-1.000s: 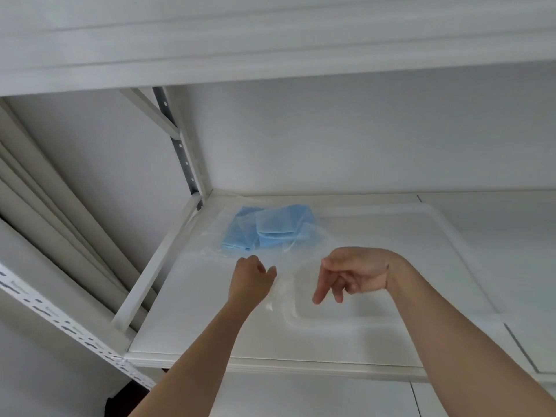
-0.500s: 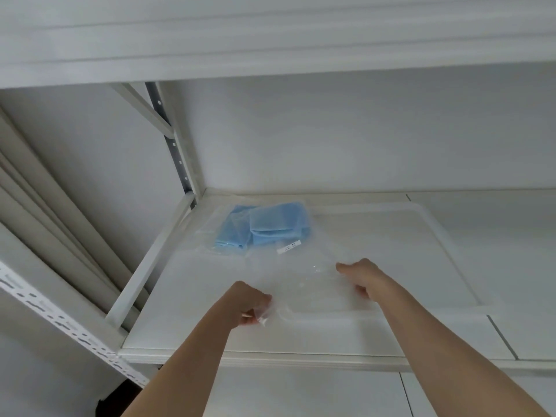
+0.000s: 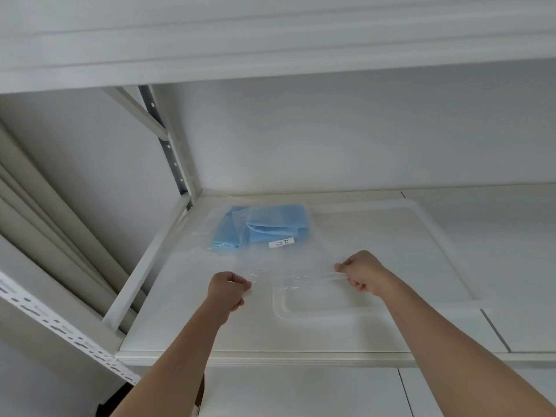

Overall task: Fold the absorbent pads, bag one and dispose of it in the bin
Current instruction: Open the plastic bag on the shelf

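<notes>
A folded blue absorbent pad (image 3: 261, 225) lies inside a clear plastic bag (image 3: 288, 263) on the white shelf, toward the back left. A small white label (image 3: 281, 242) sits on the bag just in front of the pad. My left hand (image 3: 228, 291) pinches the bag's near edge on the left. My right hand (image 3: 362, 273) grips the same edge on the right, and the plastic is stretched between them.
A translucent tray (image 3: 433, 236) lies flat on the shelf (image 3: 180, 326) under the bag. A white upright post (image 3: 173, 158) and side rail (image 3: 147, 263) bound the shelf on the left; another shelf (image 3: 270, 40) hangs overhead. Something dark (image 3: 120, 401) shows below.
Both hands drew back toward me and apart, taking the bag's near edge and stretching it. The pad in the bag slid slightly nearer, and the label came into view.
</notes>
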Available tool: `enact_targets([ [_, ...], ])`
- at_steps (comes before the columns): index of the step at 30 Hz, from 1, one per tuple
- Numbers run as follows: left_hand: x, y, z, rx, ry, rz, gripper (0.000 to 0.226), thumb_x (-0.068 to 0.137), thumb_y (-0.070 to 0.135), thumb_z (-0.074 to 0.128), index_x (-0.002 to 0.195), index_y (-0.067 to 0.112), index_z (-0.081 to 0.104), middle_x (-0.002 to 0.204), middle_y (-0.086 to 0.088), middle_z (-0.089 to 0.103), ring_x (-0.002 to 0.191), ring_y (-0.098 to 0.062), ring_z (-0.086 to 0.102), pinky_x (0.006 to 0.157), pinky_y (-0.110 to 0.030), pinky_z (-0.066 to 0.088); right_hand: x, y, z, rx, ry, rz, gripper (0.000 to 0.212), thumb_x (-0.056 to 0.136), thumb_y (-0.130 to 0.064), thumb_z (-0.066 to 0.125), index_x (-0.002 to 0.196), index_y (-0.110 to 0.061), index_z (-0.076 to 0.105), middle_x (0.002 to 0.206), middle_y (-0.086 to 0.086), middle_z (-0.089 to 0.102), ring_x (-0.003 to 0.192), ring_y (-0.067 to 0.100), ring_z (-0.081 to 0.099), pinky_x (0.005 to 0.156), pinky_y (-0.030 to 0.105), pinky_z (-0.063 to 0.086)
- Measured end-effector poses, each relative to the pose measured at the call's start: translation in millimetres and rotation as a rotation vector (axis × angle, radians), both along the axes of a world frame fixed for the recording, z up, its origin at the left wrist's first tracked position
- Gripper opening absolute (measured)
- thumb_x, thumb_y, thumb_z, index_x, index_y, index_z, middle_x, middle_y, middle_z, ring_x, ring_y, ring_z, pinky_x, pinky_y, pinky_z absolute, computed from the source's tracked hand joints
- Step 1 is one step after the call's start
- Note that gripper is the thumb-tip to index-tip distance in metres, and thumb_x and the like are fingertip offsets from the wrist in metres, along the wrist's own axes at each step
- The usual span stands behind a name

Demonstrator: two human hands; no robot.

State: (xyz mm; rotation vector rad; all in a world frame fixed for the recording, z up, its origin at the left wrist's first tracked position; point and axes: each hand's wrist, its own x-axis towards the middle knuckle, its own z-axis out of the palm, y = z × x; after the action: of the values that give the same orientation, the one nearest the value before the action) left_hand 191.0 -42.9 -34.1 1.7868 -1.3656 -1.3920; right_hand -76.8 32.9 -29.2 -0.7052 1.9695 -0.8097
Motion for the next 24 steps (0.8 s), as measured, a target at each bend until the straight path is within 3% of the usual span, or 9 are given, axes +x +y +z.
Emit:
enact_targets([
  [5,2.2,1.8,0.0,0.037,-0.023,-0.033,0.025,0.075,0.002,0.077,0.073,0.006,0.053,0.059,-0.007,0.05,0.043,-0.018,0.038,0.04,-0.018,0.031,0.1,10.9,3.8,-0.05,0.17,0.041,0.032,0.082,-0.025,0.074,0.066,-0.011,0.05,0.053,0.007,0.049,0.046,0.019,0.043,0.047,0.022,0.036],
  [8,3.7,2.6,-0.5,0.045,-0.038,-0.033,0.024,0.074,0.001,0.077,0.078,0.006,0.054,0.065,-0.008,0.051,0.047,-0.018,0.042,0.042,-0.019,0.035,0.3,16.3,5.2,-0.1,0.14,-0.005,0.024,0.084,-0.023,0.072,0.082,-0.014,0.05,0.064,0.007,0.055,0.049,0.017,0.047,0.047,0.023,0.038],
  [10,5.6,0.5,0.2,0.066,-0.041,-0.002,0.024,0.076,-0.001,0.074,0.089,0.004,0.055,0.072,-0.011,0.052,0.051,-0.018,0.046,0.046,-0.021,0.039,-1.8,19.1,10.1,-0.177,0.07,-0.005,0.006,0.092,-0.014,0.059,0.095,-0.014,0.054,0.074,0.008,0.06,0.053,0.015,0.049,0.048,0.022,0.039],
  [13,9.4,-5.6,2.6,0.1,-0.025,0.048,0.029,0.08,-0.007,0.066,0.103,0.003,0.05,0.079,-0.013,0.052,0.054,-0.018,0.048,0.047,-0.023,0.04,-7.9,21.9,20.6,-0.249,0.007,0.113,0.035,0.092,0.007,0.042,0.092,-0.016,0.068,0.088,0.008,0.066,0.064,0.013,0.055,0.06,0.018,0.044],
  [15,8.5,-10.2,7.2,0.071,-0.072,0.042,0.032,0.082,-0.007,0.06,0.109,0.001,0.048,0.087,-0.016,0.053,0.054,-0.018,0.05,0.046,-0.024,0.04,-7.4,22.8,26.4,-0.248,0.066,0.216,0.041,0.086,0.012,0.047,0.088,-0.021,0.071,0.091,0.0,0.069,0.077,0.012,0.06,0.072,0.019,0.046],
  [17,3.5,-12.9,15.8,-0.027,-0.219,0.019,0.031,0.081,-0.004,0.058,0.11,-0.001,0.047,0.098,-0.019,0.052,0.064,-0.021,0.052,0.057,-0.028,0.044,-3.6,21.2,31.9,-0.262,0.113,0.246,0.032,0.082,0.006,0.063,0.084,-0.024,0.073,0.09,0.001,0.071,0.081,0.012,0.061,0.076,0.023,0.046],
  [20,-9.2,-9.8,38.8,-0.308,-0.66,-0.108,0.032,0.086,0.017,0.061,0.115,0.011,0.05,0.119,-0.013,0.047,0.107,-0.029,0.049,0.089,-0.038,0.042,6.5,13.2,42.7,-0.368,0.131,0.227,0.011,0.078,-0.007,0.076,0.08,-0.018,0.073,0.081,0.002,0.07,0.073,0.009,0.061,0.073,0.022,0.043],
  [21,-14.5,-7.9,48.4,-0.453,-0.644,-0.147,0.03,0.088,0.026,0.061,0.115,0.015,0.053,0.119,-0.009,0.049,0.112,-0.028,0.048,0.092,-0.037,0.04,10.2,9.1,47.9,-0.409,0.141,0.224,0.008,0.078,-0.009,0.077,0.081,-0.015,0.073,0.079,-0.001,0.069,0.072,0.007,0.06,0.072,0.019,0.043],
  [24,-33.2,2.8,81.8,-0.651,-0.189,-0.422,0.027,0.084,0.038,0.068,0.102,0.018,0.064,0.101,0.005,0.064,0.096,-0.011,0.059,0.08,-0.012,0.041,20.6,-5.8,64.2,-0.506,0.271,0.25,0.011,0.078,-0.018,0.077,0.086,-0.011,0.074,0.087,-0.001,0.064,0.071,0.008,0.054,0.067,0.017,0.041],
])
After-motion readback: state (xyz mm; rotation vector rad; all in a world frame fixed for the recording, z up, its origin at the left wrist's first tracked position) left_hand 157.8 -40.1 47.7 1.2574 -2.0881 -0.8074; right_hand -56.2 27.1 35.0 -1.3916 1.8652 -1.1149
